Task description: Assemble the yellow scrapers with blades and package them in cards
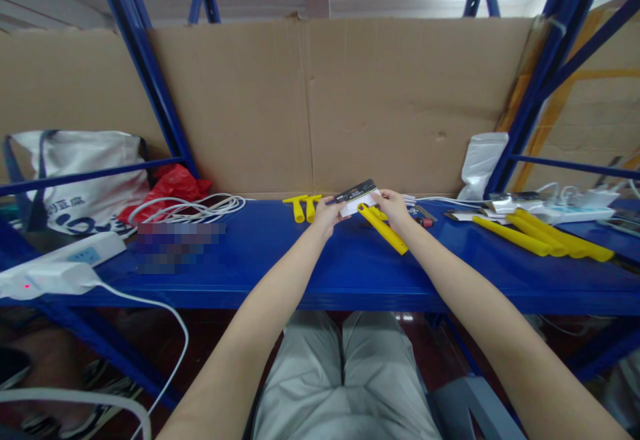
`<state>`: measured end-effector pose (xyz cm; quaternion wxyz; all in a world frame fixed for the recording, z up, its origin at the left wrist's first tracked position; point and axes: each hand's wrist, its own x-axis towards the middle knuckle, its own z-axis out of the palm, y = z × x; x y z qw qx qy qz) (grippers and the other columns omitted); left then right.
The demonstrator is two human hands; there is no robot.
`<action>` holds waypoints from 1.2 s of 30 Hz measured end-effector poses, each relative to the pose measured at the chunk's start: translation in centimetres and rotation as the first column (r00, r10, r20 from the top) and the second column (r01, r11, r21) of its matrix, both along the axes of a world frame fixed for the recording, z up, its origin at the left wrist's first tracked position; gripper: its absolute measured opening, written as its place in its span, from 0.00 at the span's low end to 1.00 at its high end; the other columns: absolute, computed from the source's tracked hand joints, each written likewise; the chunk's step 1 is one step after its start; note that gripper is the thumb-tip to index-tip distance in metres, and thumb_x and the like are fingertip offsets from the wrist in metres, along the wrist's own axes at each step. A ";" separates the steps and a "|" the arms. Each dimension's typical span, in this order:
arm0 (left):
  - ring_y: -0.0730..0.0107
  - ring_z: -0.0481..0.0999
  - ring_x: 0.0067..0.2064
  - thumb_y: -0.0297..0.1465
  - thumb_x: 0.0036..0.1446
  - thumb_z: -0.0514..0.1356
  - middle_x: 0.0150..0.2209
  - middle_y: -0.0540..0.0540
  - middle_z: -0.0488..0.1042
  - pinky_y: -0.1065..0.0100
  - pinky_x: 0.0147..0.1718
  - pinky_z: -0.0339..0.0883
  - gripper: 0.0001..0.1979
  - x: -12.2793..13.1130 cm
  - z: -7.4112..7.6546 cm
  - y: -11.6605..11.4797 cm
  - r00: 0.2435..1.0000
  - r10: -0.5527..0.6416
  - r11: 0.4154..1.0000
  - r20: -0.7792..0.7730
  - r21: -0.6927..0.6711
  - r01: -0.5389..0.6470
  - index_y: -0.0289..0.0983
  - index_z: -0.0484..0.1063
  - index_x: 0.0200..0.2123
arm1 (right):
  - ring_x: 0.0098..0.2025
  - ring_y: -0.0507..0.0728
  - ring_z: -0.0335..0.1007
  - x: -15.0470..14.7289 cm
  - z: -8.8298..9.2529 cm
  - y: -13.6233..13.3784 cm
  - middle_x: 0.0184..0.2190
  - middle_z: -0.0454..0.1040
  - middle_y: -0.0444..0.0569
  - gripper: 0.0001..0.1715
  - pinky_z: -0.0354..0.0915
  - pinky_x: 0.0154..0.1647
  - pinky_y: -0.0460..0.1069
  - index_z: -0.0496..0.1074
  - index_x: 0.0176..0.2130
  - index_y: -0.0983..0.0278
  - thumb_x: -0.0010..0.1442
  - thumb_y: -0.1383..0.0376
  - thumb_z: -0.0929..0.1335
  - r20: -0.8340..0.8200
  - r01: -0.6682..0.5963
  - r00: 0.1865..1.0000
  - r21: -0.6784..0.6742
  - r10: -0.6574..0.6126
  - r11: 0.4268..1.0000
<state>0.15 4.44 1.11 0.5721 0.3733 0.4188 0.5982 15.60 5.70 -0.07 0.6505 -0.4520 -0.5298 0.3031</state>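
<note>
Over the table (260, 260), midway along: left hand (326, 215) and right hand (393, 205) pinch a card (356, 194) between them, its long axis slanting rightward.
Yellow tube (385, 231): just beside the right hand, the nearer one, angled toward the table's front edge; whether gripped too, cannot tell.

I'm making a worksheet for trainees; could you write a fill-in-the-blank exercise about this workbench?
The left hand holds a flat packet coloured white and ____.
The long piece at the right hand is ____.
The panel behind the blue bench is made of ____.
The crumpled bag beside the white tote is ____.
Missing words: black; yellow; cardboard; red.
</note>
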 end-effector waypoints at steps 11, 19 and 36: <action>0.71 0.77 0.33 0.14 0.51 0.57 0.39 0.45 0.72 0.64 0.32 0.76 0.24 0.2 0.1 -0.4 0.995 0.091 0.996 -0.028 0.023 -0.091 0.38 0.61 0.49 | 0.37 0.57 0.66 0.9 0.3 -0.6 0.32 0.70 0.52 0.10 0.62 0.41 0.52 0.64 0.28 0.62 0.51 0.59 0.67 0.475 0.304 0.780 0.280 -0.407 0.910; 0.70 0.76 0.34 0.14 0.49 0.57 0.34 0.49 0.71 0.67 0.30 0.75 0.24 0.2 -0.3 -0.2 0.991 0.111 0.992 -0.073 0.061 -0.107 0.40 0.62 0.48 | 0.28 0.56 0.66 0.3 1.2 -2.2 0.24 0.69 0.48 0.18 0.58 0.30 0.48 0.59 0.23 0.61 0.53 0.52 0.67 0.698 0.262 0.637 0.204 -0.328 0.943; 0.69 0.76 0.33 0.14 0.50 0.53 0.36 0.46 0.73 0.66 0.31 0.74 0.16 0.1 0.0 -0.2 0.992 0.110 0.992 -0.059 0.067 -0.106 0.36 0.67 0.41 | 0.29 0.54 0.67 -1.3 0.7 -2.9 0.30 0.73 0.46 0.14 0.56 0.29 0.45 0.64 0.38 0.61 0.50 0.66 0.68 0.865 -0.014 0.495 0.109 -0.088 0.994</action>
